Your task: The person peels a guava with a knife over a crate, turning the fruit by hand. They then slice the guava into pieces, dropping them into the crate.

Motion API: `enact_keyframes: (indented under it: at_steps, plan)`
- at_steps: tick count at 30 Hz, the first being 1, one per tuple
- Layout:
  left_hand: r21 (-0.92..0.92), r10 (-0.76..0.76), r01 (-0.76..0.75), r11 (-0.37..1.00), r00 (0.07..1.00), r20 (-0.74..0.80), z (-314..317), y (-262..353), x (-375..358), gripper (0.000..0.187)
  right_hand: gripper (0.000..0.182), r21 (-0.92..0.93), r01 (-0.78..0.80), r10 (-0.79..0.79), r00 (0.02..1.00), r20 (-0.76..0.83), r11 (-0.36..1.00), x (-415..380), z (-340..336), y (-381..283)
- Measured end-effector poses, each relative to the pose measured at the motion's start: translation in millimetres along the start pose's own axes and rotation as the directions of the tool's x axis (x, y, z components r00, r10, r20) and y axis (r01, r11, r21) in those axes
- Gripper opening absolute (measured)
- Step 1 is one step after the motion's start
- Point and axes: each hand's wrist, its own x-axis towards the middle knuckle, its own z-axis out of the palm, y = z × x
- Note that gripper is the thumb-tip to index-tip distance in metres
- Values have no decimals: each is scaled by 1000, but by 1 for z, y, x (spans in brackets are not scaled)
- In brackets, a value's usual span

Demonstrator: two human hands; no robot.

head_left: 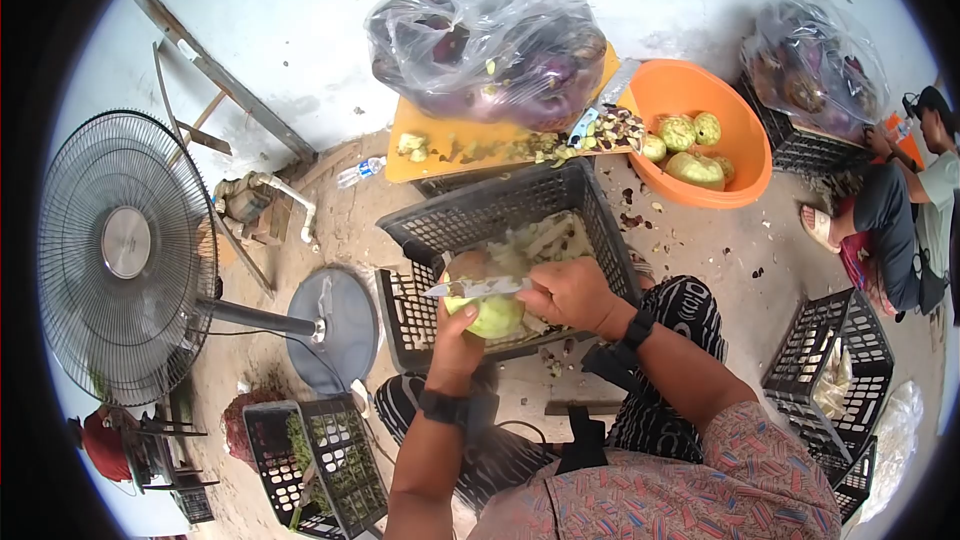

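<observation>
My left hand [455, 348] cups a round pale green vegetable [492, 318] from below and the side, fingers partly hidden behind it. My right hand [575, 295] is closed around the handle of a knife [480, 287]. The blade points left and lies across the top of the vegetable, touching or just above it. Under both hands stands a black plastic crate [420, 215] with pale peelings [560, 235] inside. Its handle-holed wall rises on the far side. The exact kind of vegetable I cannot make out.
Beyond the crate, a yellow board [405, 155] bears a plastic bag [485, 50] of dark purple produce and a cleaver [615, 85]. An orange basin [755, 165] holds several pale green vegetables. A fan [127, 240] stands left; a seated person [890, 230] is at right.
</observation>
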Motion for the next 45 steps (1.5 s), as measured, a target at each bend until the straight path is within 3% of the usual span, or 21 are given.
enact_keyframes:
  at_steps: [6,11,20,21,22,23,24,27,29,31,38,45]
  plan:
    - [8,28,-28,1000,999,20,1,6,-1,72,34,-35,-46,48,995,84,998,-2,-2,2]
    - [133,64,-70,989,997,50,-2,2,3,73,32,24,-17,17,1000,2,1000,2,-1,-6]
    - [50,-22,22,999,1000,1,3,-3,-1,72,33,-109,-9,7,1000,-20,994,1,-1,0]
    - [-36,-28,29,999,999,25,5,0,-4,73,33,-109,-11,9,1000,-19,994,1,-1,5]
    - [-120,-32,38,992,998,50,9,4,-7,75,33,-123,-144,142,990,-26,982,3,-3,12]
    - [-79,-18,27,997,994,108,11,11,-10,79,33,-137,-275,272,962,-36,952,4,-5,16]
    - [-74,2,6,997,994,110,7,14,-9,80,33,-140,-276,274,961,-39,951,4,-7,16]
    - [21,67,-67,998,998,0,0,10,-4,83,34,-84,-234,228,971,-74,969,4,-6,13]
    - [133,70,-63,989,996,-48,-2,9,1,82,31,-39,-84,84,996,22,996,-4,0,5]
    - [204,55,-37,978,995,-83,-1,7,2,78,31,-1,-46,46,998,45,999,-5,1,-3]
    - [232,43,-25,972,997,-72,1,4,0,74,31,-39,56,-52,995,84,998,-4,3,-5]
    - [205,-27,41,978,997,-72,13,7,1,75,31,-68,53,-48,996,71,996,-4,-2,2]
